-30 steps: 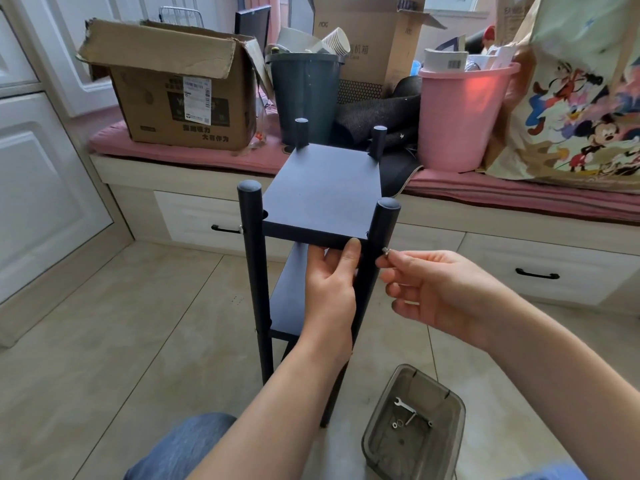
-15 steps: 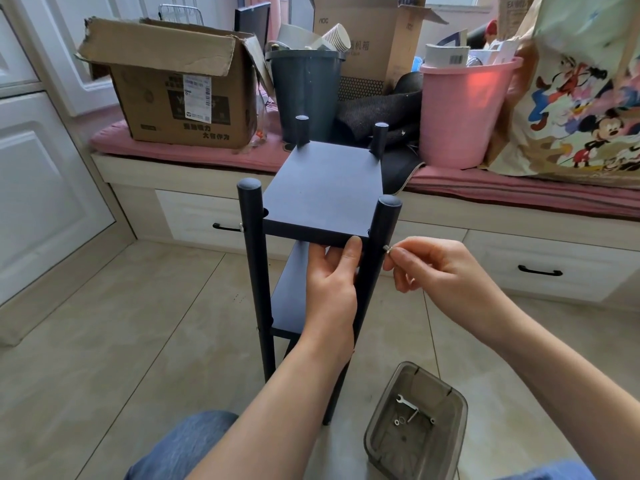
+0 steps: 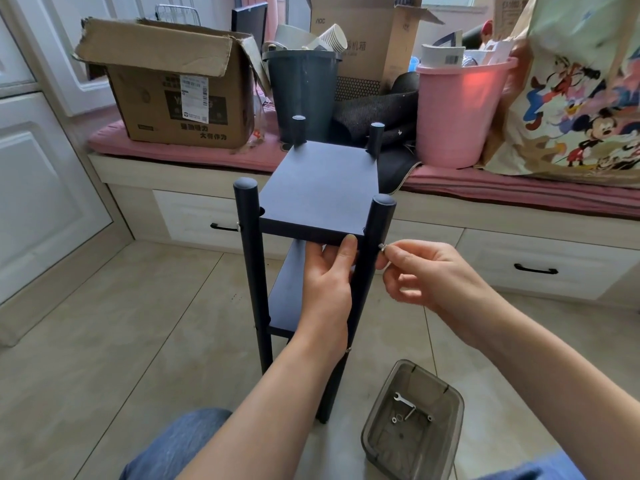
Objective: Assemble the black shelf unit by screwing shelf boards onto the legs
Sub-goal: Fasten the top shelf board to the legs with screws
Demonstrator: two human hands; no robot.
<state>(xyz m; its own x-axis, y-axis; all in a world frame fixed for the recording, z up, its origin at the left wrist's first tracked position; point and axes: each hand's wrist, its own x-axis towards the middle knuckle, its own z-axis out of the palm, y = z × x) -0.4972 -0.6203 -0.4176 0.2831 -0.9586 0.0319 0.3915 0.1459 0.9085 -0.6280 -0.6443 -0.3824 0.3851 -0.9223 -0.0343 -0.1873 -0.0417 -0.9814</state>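
The black shelf unit stands upright on the tiled floor. Its top board [image 3: 318,188] sits between round legs, with a lower board [image 3: 287,306] underneath. My left hand [image 3: 329,282] holds the front edge of the top board from below, fingers pressed against the near right leg [image 3: 379,223]. My right hand [image 3: 426,271] pinches a small silver screw [image 3: 382,247] against the outer side of that leg, level with the top board. Another screw [image 3: 239,226] sticks out of the near left leg [image 3: 249,244].
A smoky plastic bin [image 3: 446,455] on the floor at the lower right holds a small wrench [image 3: 403,400] and loose hardware. A window seat with drawers [image 3: 540,268] behind carries a cardboard box [image 3: 180,88], a dark bucket [image 3: 304,88] and a pink bucket [image 3: 460,112]. My knee [image 3: 180,445] is below.
My right hand has moved slightly up and in, bringing the screw against the right leg. My left hand and the shelf unit have stayed put.
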